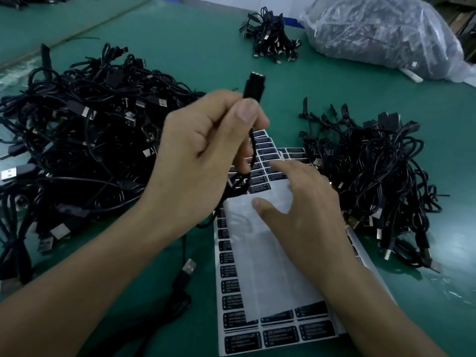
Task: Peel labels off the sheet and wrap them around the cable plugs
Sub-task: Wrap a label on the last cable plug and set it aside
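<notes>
My left hand (206, 148) is raised above the table and pinches a black cable just below its plug (253, 85), which points up. The cable hangs down from the hand to its USB end (188, 269) lying on the table. A label sheet (265, 256) with black labels lies in front of me, its middle bare white where labels have been peeled off. My right hand (301, 202) reaches over the upper part of the sheet with fingers spread, fingertips at a row of black labels (270, 161).
A big heap of black cables (77, 137) covers the left of the green table (193, 47). A second heap (373, 176) lies to the right of the sheet. A small bundle (273, 42) and a clear plastic bag of cables (381, 34) sit at the back.
</notes>
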